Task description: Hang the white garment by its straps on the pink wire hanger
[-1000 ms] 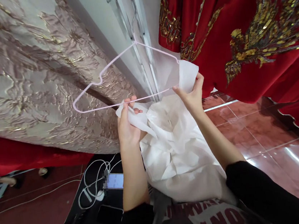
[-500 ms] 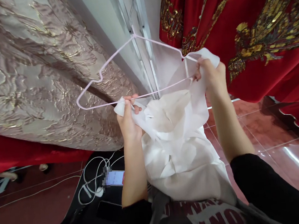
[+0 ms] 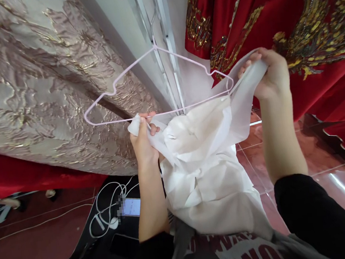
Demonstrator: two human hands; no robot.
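Note:
A pink clothes hanger (image 3: 134, 63) hangs by its metal hook in front of the wall. My left hand (image 3: 145, 139) is closed on the white garment's left shoulder, its fingers against the hanger's lower bar. Farther out, my right hand (image 3: 270, 72) grips the sheer collar or shoulder edge on the right and pulls it away from the hanger, apart from it. A thin strap of cloth runs from that side to the hanger's right end. The white garment (image 3: 210, 183) drapes down from both hands onto my lap, its neck opening facing up.
A shiny embossed beige fabric (image 3: 47, 98) hangs at left and red cloth with gold sequins (image 3: 314, 34) at right. Lit phone (image 3: 131, 207), white cables (image 3: 97, 208) and a dark phone (image 3: 125, 244) lie on a black surface. Metal rails (image 3: 172, 54) stand behind the hanger. Red tiles (image 3: 315, 154) cover the floor.
My right hand has moved right and slightly up, stretching the garment's right side outward off the hanger's end, which now shows. My left hand shifted slightly left and down. The hanger dropped a little.

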